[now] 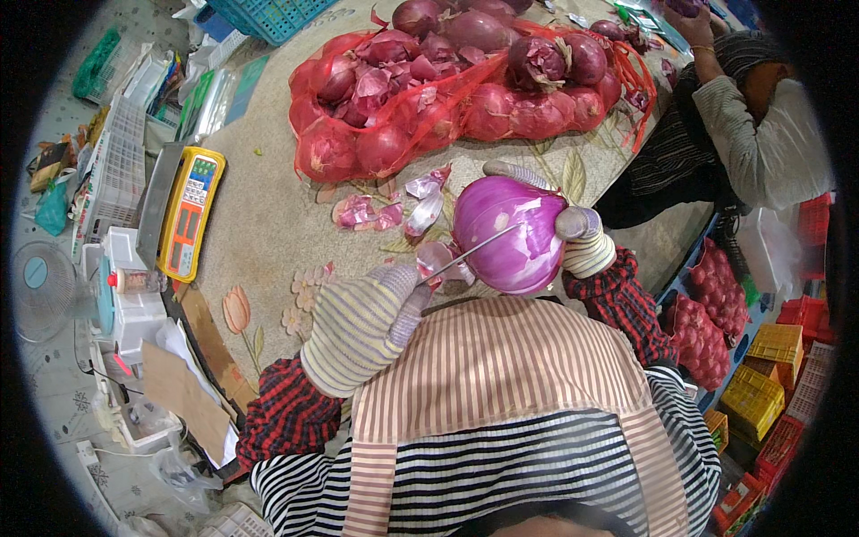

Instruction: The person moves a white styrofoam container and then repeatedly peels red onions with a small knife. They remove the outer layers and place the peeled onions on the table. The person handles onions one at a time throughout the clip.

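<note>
A large purple onion [513, 235] with smooth bared layers is held in my right hand [582, 235], which wears a striped knit glove. Its thumb lies on the near right side, and another finger shows behind the top. In my left hand [369, 322], also gloved, is a knife [470, 253] with a thin blade; the handle is hidden in the fist. The blade lies across the onion's face; whether it cuts in cannot be told. Loose onion skins [426, 201] lie on the patterned tablecloth [248, 201] just left of the onion.
Red mesh bags of onions [389, 127] lie at the table's far side, near a blue basket [272, 17]. At the left edge stands a yellow-framed scale [191, 215]. A person [758, 121] works at the right. Onion sacks [701, 335] and yellow crates [755, 399] stand lower right.
</note>
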A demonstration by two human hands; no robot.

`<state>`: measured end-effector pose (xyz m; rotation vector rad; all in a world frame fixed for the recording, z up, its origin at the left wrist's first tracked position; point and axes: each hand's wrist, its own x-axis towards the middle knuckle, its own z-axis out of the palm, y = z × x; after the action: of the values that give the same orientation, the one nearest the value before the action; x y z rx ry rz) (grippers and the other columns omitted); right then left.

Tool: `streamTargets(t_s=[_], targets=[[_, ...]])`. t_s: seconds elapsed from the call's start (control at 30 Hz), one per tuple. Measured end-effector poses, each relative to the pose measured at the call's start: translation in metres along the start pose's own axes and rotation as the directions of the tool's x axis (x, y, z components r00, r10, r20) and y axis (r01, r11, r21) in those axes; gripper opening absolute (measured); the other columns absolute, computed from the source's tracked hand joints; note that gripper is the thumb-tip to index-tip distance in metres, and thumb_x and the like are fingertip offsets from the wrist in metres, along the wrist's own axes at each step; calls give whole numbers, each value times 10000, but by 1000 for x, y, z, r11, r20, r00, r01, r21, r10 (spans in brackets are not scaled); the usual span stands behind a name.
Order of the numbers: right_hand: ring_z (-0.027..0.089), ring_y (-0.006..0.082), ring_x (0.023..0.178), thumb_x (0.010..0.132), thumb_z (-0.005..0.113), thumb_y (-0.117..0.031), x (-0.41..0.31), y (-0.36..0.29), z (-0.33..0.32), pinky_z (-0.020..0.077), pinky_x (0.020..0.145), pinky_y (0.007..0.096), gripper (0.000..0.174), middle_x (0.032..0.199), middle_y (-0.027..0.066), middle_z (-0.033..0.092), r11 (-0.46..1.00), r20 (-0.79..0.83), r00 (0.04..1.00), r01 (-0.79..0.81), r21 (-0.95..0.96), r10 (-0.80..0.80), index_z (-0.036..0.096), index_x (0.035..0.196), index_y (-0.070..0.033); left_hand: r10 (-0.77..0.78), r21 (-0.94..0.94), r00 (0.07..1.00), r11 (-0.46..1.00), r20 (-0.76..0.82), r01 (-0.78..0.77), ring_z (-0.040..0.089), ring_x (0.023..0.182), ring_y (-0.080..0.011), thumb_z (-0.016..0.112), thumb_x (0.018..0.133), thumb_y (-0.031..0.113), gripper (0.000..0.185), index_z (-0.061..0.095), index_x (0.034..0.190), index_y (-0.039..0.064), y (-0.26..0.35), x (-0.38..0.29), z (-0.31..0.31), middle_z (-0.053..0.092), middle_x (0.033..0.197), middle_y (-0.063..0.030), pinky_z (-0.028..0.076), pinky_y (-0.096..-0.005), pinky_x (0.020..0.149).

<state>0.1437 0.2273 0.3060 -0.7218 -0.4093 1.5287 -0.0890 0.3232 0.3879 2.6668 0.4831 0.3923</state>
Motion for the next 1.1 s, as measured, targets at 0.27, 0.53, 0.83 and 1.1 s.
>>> streamTargets(t_s=[0.27,0.53,0.83,1.1], targets=[[514,294,1131,586,717,-371,4,11,-21,383,1015,406,868,1248,172,513,992,158,985,49,113,-67,404,1293,23,37,44,998,998,-55,-35,537,557,-322,573,803,144,95,579,809,49,-7,-5,4,552,645,-125,396,-418,532],[544,287,1077,587,787,-503,8,21,-36,414,979,445,857,1193,133,560,931,0,988,145,335,-154,481,1230,-26,-65,-51,994,997,-89,60,561,575,-307,573,812,133,93,588,850,50,-13,-12,18,567,655,-127,418,-399,525],[540,307,1078,670,739,-452,3,12,-40,418,957,476,731,1206,150,554,749,52,952,202,631,-301,498,1227,-44,-209,28,968,976,-138,214,598,669,-325,570,824,204,172,597,888,47,-60,-46,44,606,747,-151,455,-402,589],[448,253,1185,533,824,-429,12,16,-10,351,1025,396,1041,1296,99,454,861,-48,879,453,-232,-475,327,1380,-85,-127,239,934,947,-333,214,623,823,-291,607,785,131,332,573,1095,16,-105,-18,67,618,950,-172,494,-365,744]])
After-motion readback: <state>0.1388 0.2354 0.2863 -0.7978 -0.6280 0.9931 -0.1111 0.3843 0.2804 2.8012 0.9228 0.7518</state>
